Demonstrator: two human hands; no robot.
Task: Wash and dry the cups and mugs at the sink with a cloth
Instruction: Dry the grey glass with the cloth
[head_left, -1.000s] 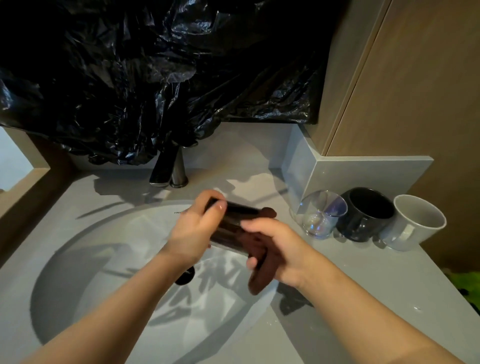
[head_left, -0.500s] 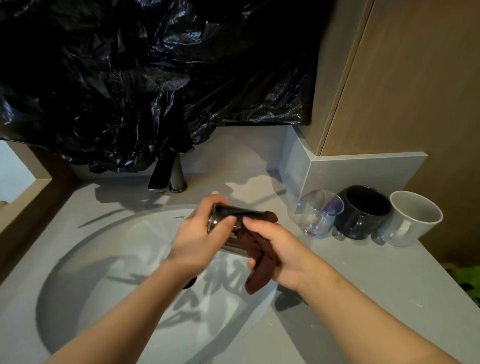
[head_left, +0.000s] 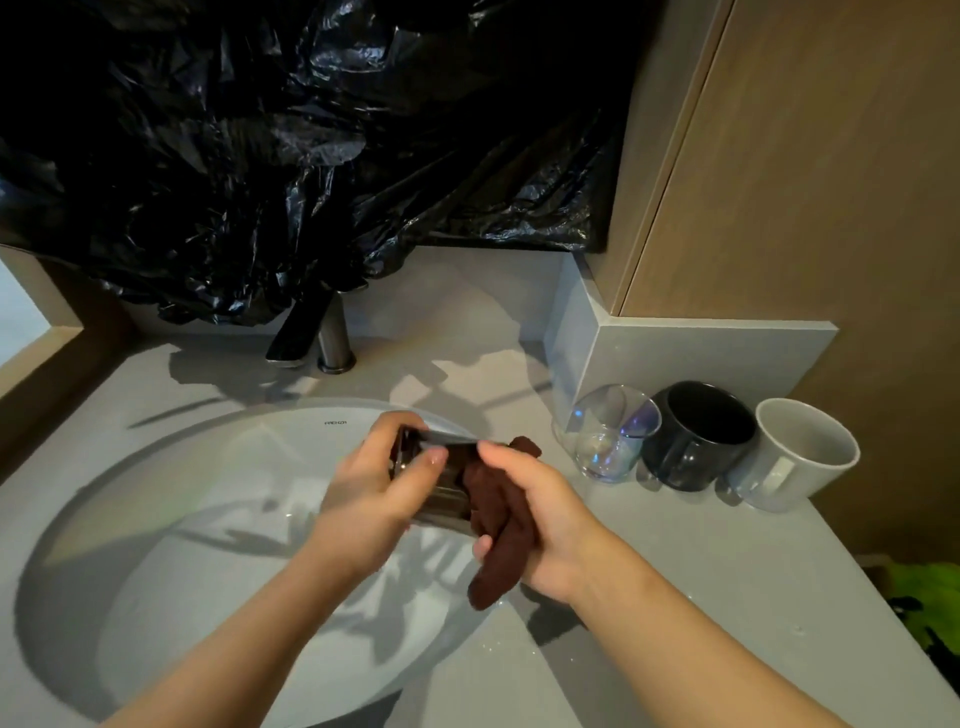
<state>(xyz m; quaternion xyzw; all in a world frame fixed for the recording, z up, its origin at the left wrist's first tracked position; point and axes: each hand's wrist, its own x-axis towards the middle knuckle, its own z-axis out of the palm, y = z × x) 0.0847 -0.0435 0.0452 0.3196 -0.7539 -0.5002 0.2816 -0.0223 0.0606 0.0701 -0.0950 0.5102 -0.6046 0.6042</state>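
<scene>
Over the right side of the white sink basin (head_left: 171, 545) my left hand (head_left: 374, 493) grips a dark, shiny cup (head_left: 441, 483) that lies on its side. My right hand (head_left: 540, 519) holds a dark brown cloth (head_left: 501, 540) pressed against the cup's right end, and the cloth's tail hangs down below my palm. On the counter to the right stand an iridescent clear glass (head_left: 608, 434), a black mug (head_left: 698, 434) and a white mug (head_left: 795, 454), all in a row and touching.
A dark faucet (head_left: 317, 332) stands behind the basin, under a crinkled black plastic sheet (head_left: 311, 145). A grey ledge (head_left: 691, 353) and a wooden cabinet (head_left: 810, 171) close off the right side. Something green (head_left: 924, 603) lies beyond the grey counter's (head_left: 675, 597) right edge.
Both hands and the cup have stayed over the basin. My left hand has shifted its grip around the cup while the cloth stays pressed on its right end.
</scene>
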